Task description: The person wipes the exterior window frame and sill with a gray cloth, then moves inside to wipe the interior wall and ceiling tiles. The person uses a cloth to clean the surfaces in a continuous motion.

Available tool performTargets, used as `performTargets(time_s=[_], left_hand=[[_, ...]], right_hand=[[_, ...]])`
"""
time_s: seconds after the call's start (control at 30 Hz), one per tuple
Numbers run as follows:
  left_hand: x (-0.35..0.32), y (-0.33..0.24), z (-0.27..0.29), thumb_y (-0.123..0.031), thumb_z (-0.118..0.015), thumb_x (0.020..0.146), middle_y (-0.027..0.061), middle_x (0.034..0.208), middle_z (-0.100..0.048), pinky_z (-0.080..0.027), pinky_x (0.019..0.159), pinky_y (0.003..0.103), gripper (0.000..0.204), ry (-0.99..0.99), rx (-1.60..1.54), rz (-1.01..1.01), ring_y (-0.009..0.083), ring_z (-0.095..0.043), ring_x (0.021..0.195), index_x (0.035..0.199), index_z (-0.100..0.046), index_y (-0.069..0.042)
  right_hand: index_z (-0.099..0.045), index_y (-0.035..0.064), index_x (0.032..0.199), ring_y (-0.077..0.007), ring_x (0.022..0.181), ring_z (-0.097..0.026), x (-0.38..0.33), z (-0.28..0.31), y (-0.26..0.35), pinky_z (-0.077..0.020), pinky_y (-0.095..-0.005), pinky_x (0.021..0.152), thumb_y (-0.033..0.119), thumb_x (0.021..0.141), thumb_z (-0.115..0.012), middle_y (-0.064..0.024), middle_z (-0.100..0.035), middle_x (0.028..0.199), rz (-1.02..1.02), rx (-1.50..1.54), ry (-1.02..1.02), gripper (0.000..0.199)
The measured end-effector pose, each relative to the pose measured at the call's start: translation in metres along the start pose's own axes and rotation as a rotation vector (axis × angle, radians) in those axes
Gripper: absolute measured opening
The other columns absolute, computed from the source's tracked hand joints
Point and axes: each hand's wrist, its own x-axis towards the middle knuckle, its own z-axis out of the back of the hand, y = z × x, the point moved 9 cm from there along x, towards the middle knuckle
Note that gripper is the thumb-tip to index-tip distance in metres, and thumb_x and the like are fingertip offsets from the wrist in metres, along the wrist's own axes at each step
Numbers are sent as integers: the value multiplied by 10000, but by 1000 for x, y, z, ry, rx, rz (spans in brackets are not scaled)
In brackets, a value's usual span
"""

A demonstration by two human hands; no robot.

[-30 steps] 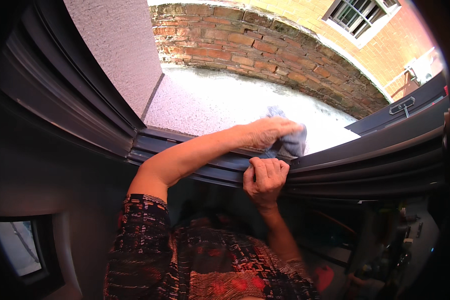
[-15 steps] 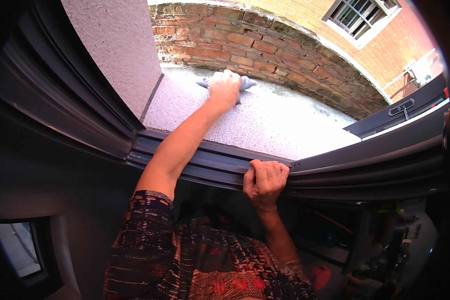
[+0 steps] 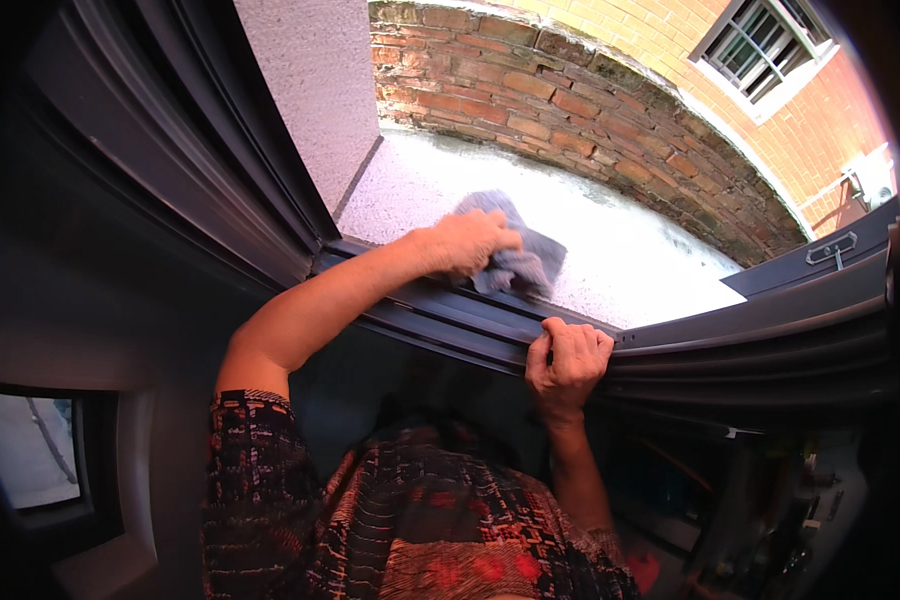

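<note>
Left hand (image 3: 467,243): arm stretched out over the dark window frame (image 3: 450,315), fingers closed over a bunched grey cloth (image 3: 518,252), pressing it down where the outer edge of the frame meets the pale speckled sill (image 3: 610,240) outside. Grey cloth: crumpled, partly covered by the hand, its free part spilling to the right of the knuckles and lying on the sill just beyond the frame's grooved rail. Right hand (image 3: 567,362): fingers curled over the upper edge of the same frame, gripping it from the inside, wrist and forearm dropping straight below; it sits near the left hand but apart from it and does not touch the cloth. Window frame: dark, ribbed with parallel channels, running across the view from lower left to right. Open sash (image 3: 820,262): dark, at the right edge, carrying a metal handle fitting. Outside: a grey rendered wall (image 3: 310,90) at the left, a curved red brick wall (image 3: 570,90) behind the sill, and a white-framed barred window (image 3: 760,50) at upper right. Person's patterned dark-and-red garment (image 3: 400,520) fills the lower middle.
</note>
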Motion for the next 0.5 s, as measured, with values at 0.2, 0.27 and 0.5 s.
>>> performTargets(time_s=[0.2,0.27,0.5], left_hand=[[-46,58,138,-143,-546,839,89,1106,-498,-435,747,458,205,-701,677,789,272,-493,1038,1040,-586,-131],[-45,49,133,-144,-526,850,96,1117,-490,-429,749,473,213,-707,597,776,287,-486,1044,1058,-570,-126],[-35,41,25,-123,-503,853,133,1142,-454,-401,842,505,289,-225,361,561,312,-445,1099,1141,-522,-130]], right_hand=[[-594,49,832,-209,611,-517,0,0,-2,-347,-355,675,-12,686,-594,-46,-522,662,4,0,-8,158],[-593,46,832,-211,608,-514,-1,1,-1,-345,-353,672,-12,687,-593,-48,-520,660,4,-1,-9,156],[-594,46,826,-212,615,-515,0,1,-4,-351,-351,667,-5,695,-596,-50,-526,662,18,11,-22,140]])
